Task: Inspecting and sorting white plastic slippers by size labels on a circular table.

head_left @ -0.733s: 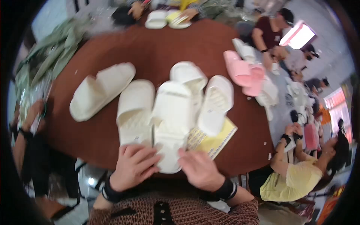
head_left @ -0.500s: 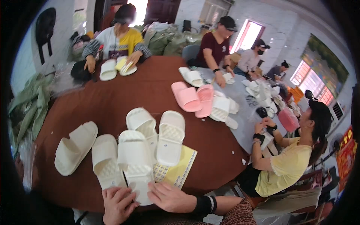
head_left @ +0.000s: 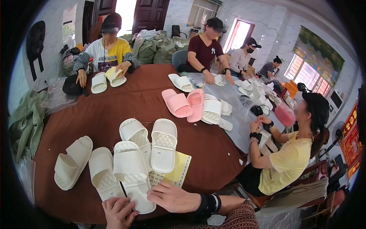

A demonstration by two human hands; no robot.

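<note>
A white slide slipper (head_left: 139,194) lies heel toward me at the near table edge, between my two hands. My left hand (head_left: 119,212) has its fingers bent and closed at the left side of the heel. My right hand (head_left: 174,197) grips the slipper's right edge, fingers curled over it; its thumb is hidden. Left of this slipper is another white slipper (head_left: 103,177), and a cream one (head_left: 73,164) lies farther left. Two more white slippers (head_left: 136,136) (head_left: 164,143) sit just beyond. A yellow sticker sheet (head_left: 179,168) is partly covered by slippers and my right hand.
The brown-clothed table (head_left: 126,103) carries pink slippers (head_left: 177,104) and white slippers (head_left: 211,110) farther right. A co-worker in yellow (head_left: 286,164) sits at my right. Others sit across, one with a white slipper pair (head_left: 99,83). Green sacks (head_left: 152,52) are piled behind.
The view has shifted, so the near slippers appear lower and slightly left. Both hands stay at the same slipper's heel, with little change in grip.
</note>
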